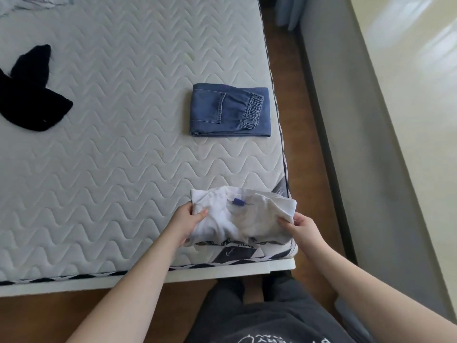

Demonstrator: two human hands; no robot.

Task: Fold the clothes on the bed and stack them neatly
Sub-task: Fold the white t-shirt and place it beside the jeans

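Note:
A folded white garment [241,216] with a small blue tag lies at the near right corner of the bed [118,154]. My left hand [188,222] grips its left edge, thumb on top. On the opposite side, my right hand [300,226] pinches the right edge. Folded blue jeans [230,110] lie flat farther back, close to the bed's right edge. An unfolded black garment [29,92] sprawls at the far left of the mattress.
A striped light cloth [32,3] shows at the top left corner of the bed. Brown wooden floor [304,134] runs along the bed's right side, bordered by a grey wall base [351,134]. My own legs stand at the foot of the bed.

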